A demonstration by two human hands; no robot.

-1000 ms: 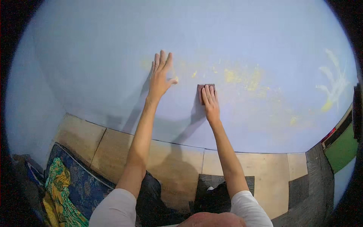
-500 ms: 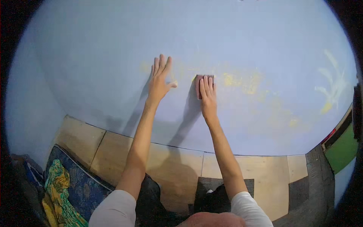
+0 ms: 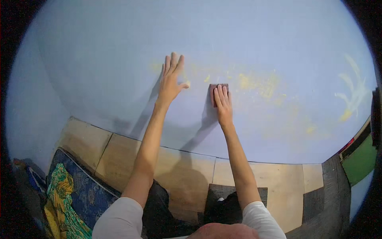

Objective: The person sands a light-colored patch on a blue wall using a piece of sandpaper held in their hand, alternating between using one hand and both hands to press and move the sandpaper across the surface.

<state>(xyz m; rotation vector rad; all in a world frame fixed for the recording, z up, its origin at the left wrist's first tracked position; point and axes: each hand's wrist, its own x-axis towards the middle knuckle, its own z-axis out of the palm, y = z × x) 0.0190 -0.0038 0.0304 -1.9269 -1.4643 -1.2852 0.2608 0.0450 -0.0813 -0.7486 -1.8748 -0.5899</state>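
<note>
My right hand presses a reddish-brown piece of sandpaper against the pale blue wall. Its fingers lie together over the piece, whose top and left edges show; whether there is a block inside is hidden. To the left, my left hand leans on the wall with spread fingers and thumb out, holding nothing. Worn yellow patches mark the wall right of the sandpaper, and a small yellow spot sits just above its left corner.
White brush-like strokes are on the wall at far right. Below are light wooden floor panels and a dark mat. A blue patterned cushion with a green-yellow cloth lies lower left. A green panel stands right.
My right hand has slid the sandpaper slightly down the wall, uncovering more of the small yellow spot. My left hand stays in nearly the same place, and the view has shifted a little.
</note>
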